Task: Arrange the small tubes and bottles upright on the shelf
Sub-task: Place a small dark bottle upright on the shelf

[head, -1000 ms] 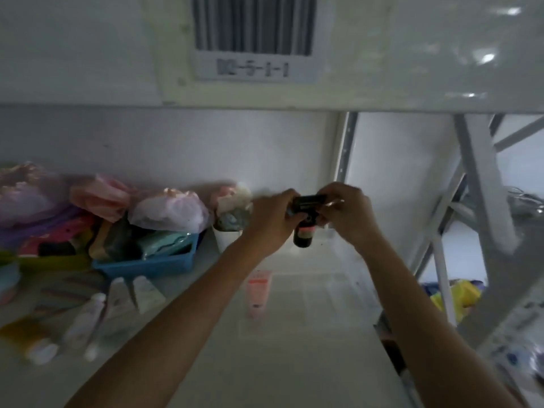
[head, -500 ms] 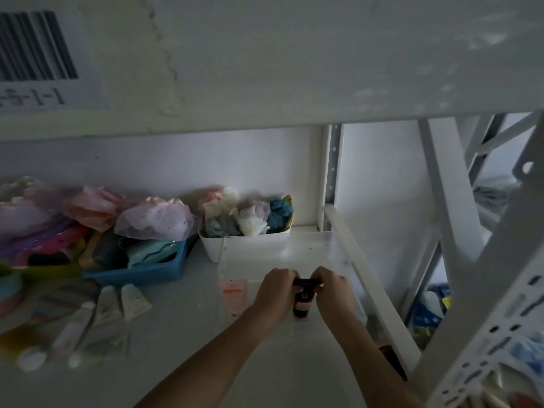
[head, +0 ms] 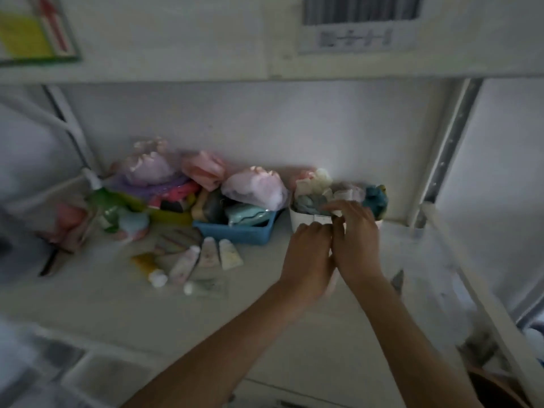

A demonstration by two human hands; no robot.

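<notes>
My left hand [head: 309,254] and my right hand [head: 357,240] are pressed together at the front rim of a white bin [head: 304,222], fingers curled. What they grip is hidden and blurred. A small dark shape [head: 397,280] just right of my right wrist looks like the dark bottle, standing on the shelf [head: 265,319]. A bit of a pink tube [head: 332,285] shows under my wrists. Several pale tubes [head: 209,256] and a yellow tube [head: 145,265] lie flat to the left.
The white bin holds rolled cloths [head: 374,198]. A blue basket [head: 235,235] with pouches sits left of it, and a green bottle [head: 101,201] stands further left. The shelf's right rail [head: 471,290] and post [head: 441,160] bound the space, and the shelf above hangs low.
Both hands lowered the dark bottle onto the shelf, then moved back to the white bin's front. The bottle no longer shows between my fingers. The view has swung left.
</notes>
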